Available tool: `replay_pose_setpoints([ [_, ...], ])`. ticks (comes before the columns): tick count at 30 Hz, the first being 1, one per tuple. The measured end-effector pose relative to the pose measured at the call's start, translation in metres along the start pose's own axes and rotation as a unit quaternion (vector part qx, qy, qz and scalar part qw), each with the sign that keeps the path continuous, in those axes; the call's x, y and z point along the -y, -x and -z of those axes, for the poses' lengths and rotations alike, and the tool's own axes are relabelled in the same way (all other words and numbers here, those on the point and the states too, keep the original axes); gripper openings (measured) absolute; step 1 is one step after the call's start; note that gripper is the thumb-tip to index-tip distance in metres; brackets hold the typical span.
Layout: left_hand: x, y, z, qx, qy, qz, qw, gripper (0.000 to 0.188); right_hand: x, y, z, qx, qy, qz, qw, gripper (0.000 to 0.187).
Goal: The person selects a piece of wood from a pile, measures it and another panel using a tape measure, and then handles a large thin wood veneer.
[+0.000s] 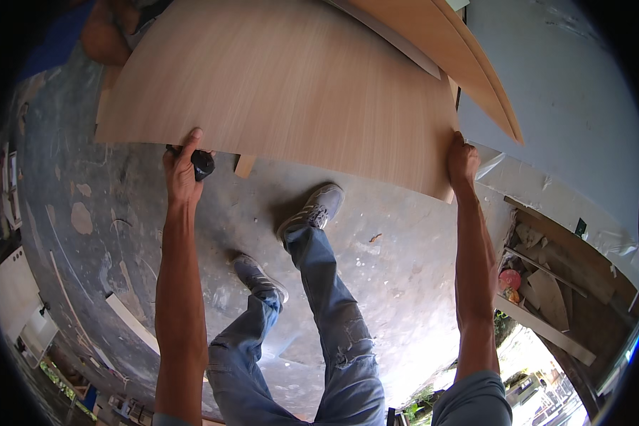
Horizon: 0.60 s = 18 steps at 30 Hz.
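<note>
A large sheet of light wood-grain board spans the upper middle of the head view. My left hand is closed on its near edge, with the thumb on top and the fingers hidden underneath. A dark, glossy black lump shows beside those fingers, under the edge; I cannot tell its kind. My right hand grips the right-hand edge of the sheet near its near corner, fingers curled round it.
More curved wood-coloured sheets stick out at the upper right, next to a grey surface. Below that, a shelf holds scraps. Part of another person shows at the upper left. A pale strip lies on the stained floor.
</note>
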<state>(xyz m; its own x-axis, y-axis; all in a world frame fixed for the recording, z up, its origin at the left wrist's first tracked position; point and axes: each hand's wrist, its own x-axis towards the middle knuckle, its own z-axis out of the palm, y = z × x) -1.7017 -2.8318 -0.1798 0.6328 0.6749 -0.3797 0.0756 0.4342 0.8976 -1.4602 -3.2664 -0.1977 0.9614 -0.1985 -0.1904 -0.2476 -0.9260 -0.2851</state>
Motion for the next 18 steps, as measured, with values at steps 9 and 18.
replay_pose_setpoints([
  [9, -0.001, 0.018, -0.018, -0.039, 0.052, 0.002, 0.998, 0.026, 0.000, -0.009, 0.023, -0.016, 0.056, 0.021, 0.998, 0.050],
  [18, 0.011, 0.013, -0.001, 0.001, 0.012, -0.005, 1.000, 0.024, -0.003, -0.002, 0.034, -0.051, 0.084, 0.084, 0.992, 0.046],
])
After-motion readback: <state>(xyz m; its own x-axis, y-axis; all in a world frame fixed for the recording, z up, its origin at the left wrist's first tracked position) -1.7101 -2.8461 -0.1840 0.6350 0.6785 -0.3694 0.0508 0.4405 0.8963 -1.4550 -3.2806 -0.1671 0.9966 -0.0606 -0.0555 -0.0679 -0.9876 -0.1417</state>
